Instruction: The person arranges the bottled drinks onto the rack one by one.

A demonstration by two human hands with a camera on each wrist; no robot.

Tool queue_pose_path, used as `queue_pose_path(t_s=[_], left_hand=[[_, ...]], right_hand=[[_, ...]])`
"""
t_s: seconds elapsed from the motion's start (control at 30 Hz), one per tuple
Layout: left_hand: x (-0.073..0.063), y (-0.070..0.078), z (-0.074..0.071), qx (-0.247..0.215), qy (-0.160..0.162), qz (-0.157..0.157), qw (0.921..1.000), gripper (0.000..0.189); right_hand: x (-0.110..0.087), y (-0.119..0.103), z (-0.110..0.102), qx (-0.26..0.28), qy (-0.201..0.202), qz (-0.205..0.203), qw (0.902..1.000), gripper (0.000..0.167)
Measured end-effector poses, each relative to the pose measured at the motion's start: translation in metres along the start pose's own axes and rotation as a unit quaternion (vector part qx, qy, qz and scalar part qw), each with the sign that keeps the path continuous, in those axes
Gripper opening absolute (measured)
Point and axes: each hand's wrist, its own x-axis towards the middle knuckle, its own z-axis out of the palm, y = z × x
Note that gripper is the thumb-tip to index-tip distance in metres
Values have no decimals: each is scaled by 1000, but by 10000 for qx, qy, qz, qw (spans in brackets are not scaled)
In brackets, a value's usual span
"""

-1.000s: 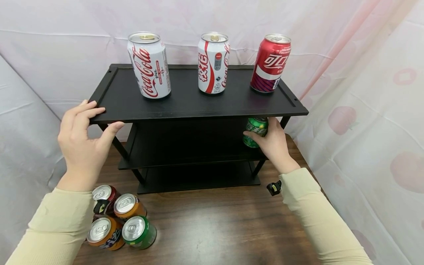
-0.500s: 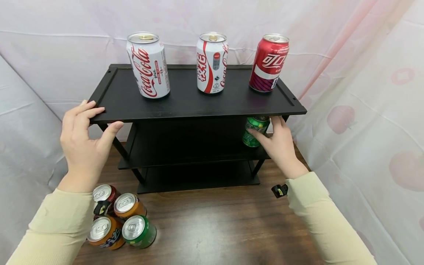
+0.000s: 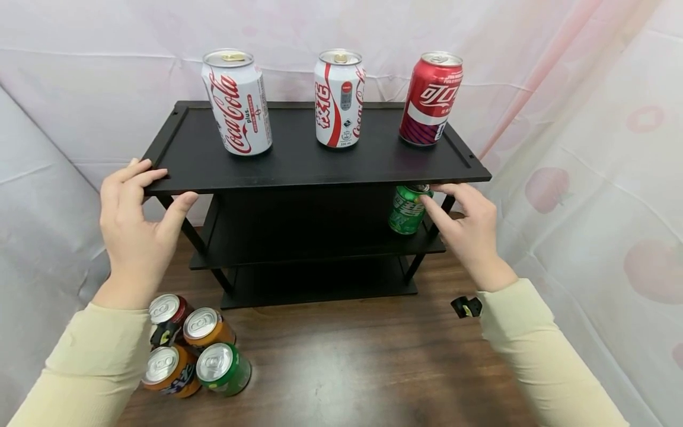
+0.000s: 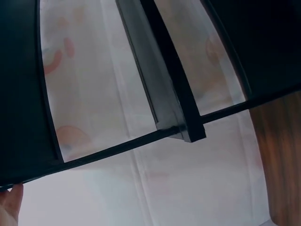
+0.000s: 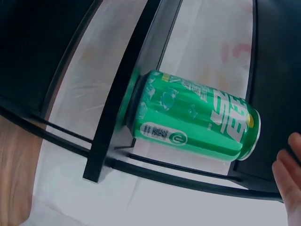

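The rack (image 3: 293, 169) is black; on top, the left can (image 3: 237, 115) is white with red script, the middle can (image 3: 336, 112) white with a red ribbon, the right can (image 3: 427, 115) red with a white band above purple stripes; the can below (image 3: 404, 216) is green, lettered white; near left, a green can (image 3: 236, 375), two orange cans (image 3: 185, 379), a dark red can (image 3: 182, 310); brown wood-grained table (image 3: 347, 367); white curtain (image 3: 597, 160), pink-blotched; pale yellow sleeves (image 3: 80, 367).

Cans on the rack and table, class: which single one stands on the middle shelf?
The green can beside the right hand; the other cans stand on the top shelf or tabletop.
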Motion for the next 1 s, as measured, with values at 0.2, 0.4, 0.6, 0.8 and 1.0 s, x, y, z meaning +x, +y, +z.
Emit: queue_pose_path(t_s=[0.2, 0.4, 0.6, 0.8, 1.0], left_hand=[[0, 4, -6, 119, -266, -165, 9994, 57], [1, 16, -11, 436, -382, -361, 9977, 52], [-1, 26, -14, 430, -27, -226, 9988, 47], [-14, 36, -12, 301, 472, 7, 9984, 39], [-31, 42, -14, 317, 316, 472, 9979, 51]], right_hand=[[6, -2, -6, 640, 596, -461, 9951, 7], [19, -9, -15, 911, 1325, -554, 9854, 19], [33, -8, -18, 508, 2069, -551, 9755, 23], [38, 1, -15, 261, 1791, -373, 9828, 22], [37, -8, -16, 236, 1227, -79, 9921, 28]])
